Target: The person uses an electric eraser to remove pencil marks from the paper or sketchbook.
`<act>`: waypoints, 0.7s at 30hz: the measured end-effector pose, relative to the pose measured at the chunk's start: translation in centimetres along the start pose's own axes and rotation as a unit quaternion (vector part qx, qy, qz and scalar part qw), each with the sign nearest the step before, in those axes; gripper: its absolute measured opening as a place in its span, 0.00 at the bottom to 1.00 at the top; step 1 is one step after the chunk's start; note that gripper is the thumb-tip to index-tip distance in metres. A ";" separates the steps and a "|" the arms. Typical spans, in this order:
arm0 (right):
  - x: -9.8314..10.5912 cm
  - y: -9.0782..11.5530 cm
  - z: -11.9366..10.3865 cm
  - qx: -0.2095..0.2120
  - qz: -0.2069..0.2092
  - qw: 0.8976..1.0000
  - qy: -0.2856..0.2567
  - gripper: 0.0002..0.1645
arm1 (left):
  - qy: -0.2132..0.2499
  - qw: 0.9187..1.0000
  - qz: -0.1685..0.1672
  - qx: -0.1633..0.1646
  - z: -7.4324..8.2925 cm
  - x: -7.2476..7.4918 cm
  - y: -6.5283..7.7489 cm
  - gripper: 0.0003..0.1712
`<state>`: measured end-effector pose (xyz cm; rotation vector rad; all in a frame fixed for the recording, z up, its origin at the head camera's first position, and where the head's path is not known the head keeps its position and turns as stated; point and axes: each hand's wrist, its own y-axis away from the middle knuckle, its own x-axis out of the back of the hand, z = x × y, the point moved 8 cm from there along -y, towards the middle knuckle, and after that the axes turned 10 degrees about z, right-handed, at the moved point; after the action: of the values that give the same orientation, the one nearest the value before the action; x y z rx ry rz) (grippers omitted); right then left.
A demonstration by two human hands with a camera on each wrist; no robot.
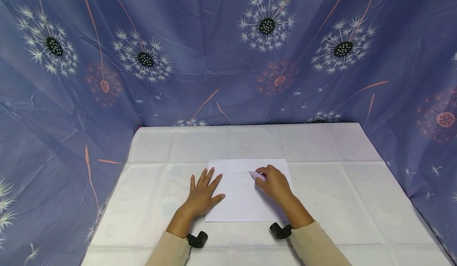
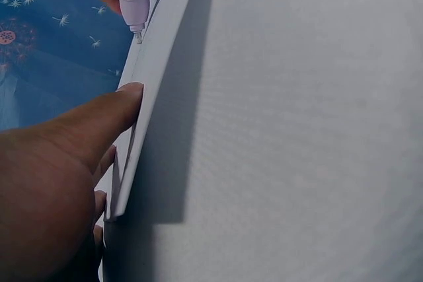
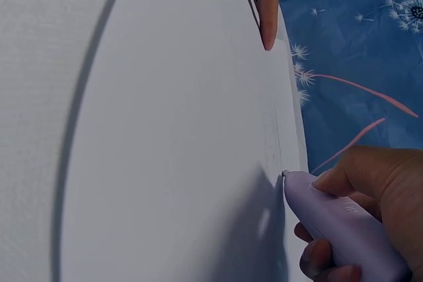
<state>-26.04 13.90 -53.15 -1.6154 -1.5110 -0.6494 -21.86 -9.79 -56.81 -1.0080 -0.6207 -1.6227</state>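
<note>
A white sheet [image 1: 242,206] lies on the table, with faint thin lines [image 3: 272,138] near its far edge. My right hand [image 1: 275,182] grips a lavender pen-shaped tool [image 3: 344,222] with a thick rounded body and a narrow metallic tip. In the right wrist view the tip meets the sheet at the end of the lines. My left hand [image 1: 201,196] rests with fingers spread over the sheet's left edge, its thumb on the sheet. From the left wrist, the thumb shows at the sheet's edge, and the tool points down farther along the surface.
A white cloth with fold creases covers the table [image 1: 357,202]. Behind and at both sides hangs a blue curtain [image 1: 203,51] printed with dandelions. Black wrist cameras sit by both sleeves [image 1: 317,244].
</note>
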 end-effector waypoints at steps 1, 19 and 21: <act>0.0 0.0 0.0 0.000 0.000 1.000 -0.001 0.15 | 0.000 1.000 0.001 -0.001 0.0 0.0 0.0 0.40; -0.3 0.0 -0.3 0.006 0.001 1.000 0.004 0.14 | -0.008 1.000 -0.004 0.004 -0.1 -0.1 -0.1 0.40; -0.3 0.0 -0.3 0.007 0.000 1.000 -0.001 0.14 | -0.006 1.000 -0.003 0.004 0.0 0.0 -0.1 0.40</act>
<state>-26.07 13.45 -53.20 -1.6065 -1.5129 -0.6359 -21.94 -9.79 -56.84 -1.0117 -0.6387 -1.6191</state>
